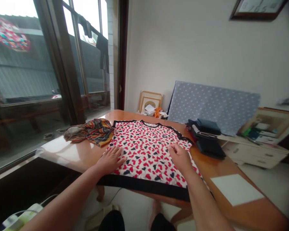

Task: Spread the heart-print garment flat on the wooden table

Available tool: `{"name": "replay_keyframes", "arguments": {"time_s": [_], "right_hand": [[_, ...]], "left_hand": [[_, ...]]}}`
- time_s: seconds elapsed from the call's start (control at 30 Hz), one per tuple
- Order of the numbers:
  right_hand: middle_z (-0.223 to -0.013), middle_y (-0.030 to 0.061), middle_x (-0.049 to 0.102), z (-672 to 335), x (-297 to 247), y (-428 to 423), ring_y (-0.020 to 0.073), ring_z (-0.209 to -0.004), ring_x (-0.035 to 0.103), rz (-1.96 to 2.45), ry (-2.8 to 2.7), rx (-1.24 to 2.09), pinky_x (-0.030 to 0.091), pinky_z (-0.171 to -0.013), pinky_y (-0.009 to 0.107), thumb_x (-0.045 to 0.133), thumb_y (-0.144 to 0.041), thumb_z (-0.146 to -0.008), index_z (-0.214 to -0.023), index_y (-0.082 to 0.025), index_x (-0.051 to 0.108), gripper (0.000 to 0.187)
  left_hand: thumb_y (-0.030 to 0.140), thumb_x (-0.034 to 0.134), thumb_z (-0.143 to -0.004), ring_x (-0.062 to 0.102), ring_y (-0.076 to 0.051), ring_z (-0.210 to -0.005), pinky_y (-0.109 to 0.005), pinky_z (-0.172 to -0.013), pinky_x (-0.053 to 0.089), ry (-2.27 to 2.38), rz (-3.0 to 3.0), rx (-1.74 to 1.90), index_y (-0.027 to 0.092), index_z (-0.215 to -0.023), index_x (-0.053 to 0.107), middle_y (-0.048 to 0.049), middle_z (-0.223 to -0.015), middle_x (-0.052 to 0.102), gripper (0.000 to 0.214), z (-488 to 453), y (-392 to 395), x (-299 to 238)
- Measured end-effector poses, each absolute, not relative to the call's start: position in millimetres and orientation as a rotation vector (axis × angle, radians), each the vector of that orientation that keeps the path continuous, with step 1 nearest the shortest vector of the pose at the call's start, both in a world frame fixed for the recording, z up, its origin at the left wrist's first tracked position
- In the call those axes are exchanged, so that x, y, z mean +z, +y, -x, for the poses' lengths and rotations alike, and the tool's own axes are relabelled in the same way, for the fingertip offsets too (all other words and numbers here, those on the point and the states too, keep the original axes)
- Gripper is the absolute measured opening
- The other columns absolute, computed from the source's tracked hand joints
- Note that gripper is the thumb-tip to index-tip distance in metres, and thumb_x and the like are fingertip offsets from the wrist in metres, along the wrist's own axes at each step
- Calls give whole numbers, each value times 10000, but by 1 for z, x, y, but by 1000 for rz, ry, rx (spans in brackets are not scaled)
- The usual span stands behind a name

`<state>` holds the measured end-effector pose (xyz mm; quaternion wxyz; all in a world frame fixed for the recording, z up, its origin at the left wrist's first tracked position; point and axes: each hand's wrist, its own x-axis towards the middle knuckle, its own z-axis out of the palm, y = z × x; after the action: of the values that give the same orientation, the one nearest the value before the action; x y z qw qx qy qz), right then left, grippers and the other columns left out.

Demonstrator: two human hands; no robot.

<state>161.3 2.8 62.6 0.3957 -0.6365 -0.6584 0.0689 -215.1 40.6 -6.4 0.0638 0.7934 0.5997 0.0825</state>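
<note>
A white shirt (146,150) printed with red and dark hearts, with black trim at neck and hem, lies spread flat on a wooden table (231,166). My left hand (110,158) rests palm down on its left side, fingers stretched out flat. My right hand (179,155) lies on the shirt's right side near the sleeve, fingers curled slightly onto the cloth. Both forearms reach in from the bottom of the view.
A crumpled striped garment (93,131) lies left of the shirt. A stack of dark folded clothes (207,138) sits at the right. A white sheet (236,189) lies near the table's front right. A large window is at left, a dotted board and drawers at right.
</note>
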Motion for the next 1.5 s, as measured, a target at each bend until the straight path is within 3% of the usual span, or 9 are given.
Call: {"name": "replay_keyframes", "arguments": {"time_s": [0.23, 0.43, 0.7, 0.97, 1.3, 1.5], "right_hand": [[-788, 47, 725, -228, 22, -56, 211, -710, 618, 1883, -1430, 185, 401, -643, 292, 466, -514, -884, -913, -218, 725, 395], [-886, 71, 737, -275, 11, -94, 238, -814, 647, 2121, -1184, 98, 406, -679, 313, 441, -494, -905, -945, -225, 723, 392], [-984, 106, 716, -273, 0, -107, 236, -899, 663, 2368, -1261, 101, 398, -685, 302, 533, -458, -895, -1034, -218, 701, 324], [-903, 36, 702, -271, 2, -110, 204, -806, 647, 2509, -1261, 99, 326, -605, 287, 519, -457, -925, -922, -257, 665, 247], [-868, 12, 689, -273, -3, -112, 182, -802, 630, 2451, -1265, 52, 297, -619, 282, 515, -406, -949, -896, -260, 643, 202], [-872, 8, 662, -271, -7, -112, 174, -777, 603, 2414, -1287, -46, 254, -604, 287, 506, -380, -957, -889, -252, 615, 181]], "left_hand": [[651, 363, -945, 181, -302, -1537, -489, -1230, 117, 1836, -2430, 182, 246, -1535, 391, -106, -1633, 325, 716, 215, 48, -11], [659, 348, -942, 221, -312, -1525, -482, -1211, 188, 1795, -2463, 242, 184, -1526, 408, -138, -1624, 334, 755, 181, 38, 5], [666, 321, -947, 206, -288, -1535, -485, -1217, 195, 1613, -2545, 259, 241, -1517, 440, -71, -1637, 320, 721, 137, 15, -3], [688, 313, -941, 228, -294, -1527, -493, -1216, 196, 1621, -2567, 260, 230, -1531, 423, -71, -1640, 313, 755, 140, 18, -10], [567, 367, -937, 238, -303, -1524, -506, -1203, 231, 1545, -2606, 147, 247, -1512, 460, -65, -1629, 337, 664, 145, 25, -8], [660, 391, -894, 403, -338, -1441, -456, -1168, 316, 1543, -2519, 78, 178, -1461, 522, -147, -1565, 437, 756, 119, 48, 24]]}}
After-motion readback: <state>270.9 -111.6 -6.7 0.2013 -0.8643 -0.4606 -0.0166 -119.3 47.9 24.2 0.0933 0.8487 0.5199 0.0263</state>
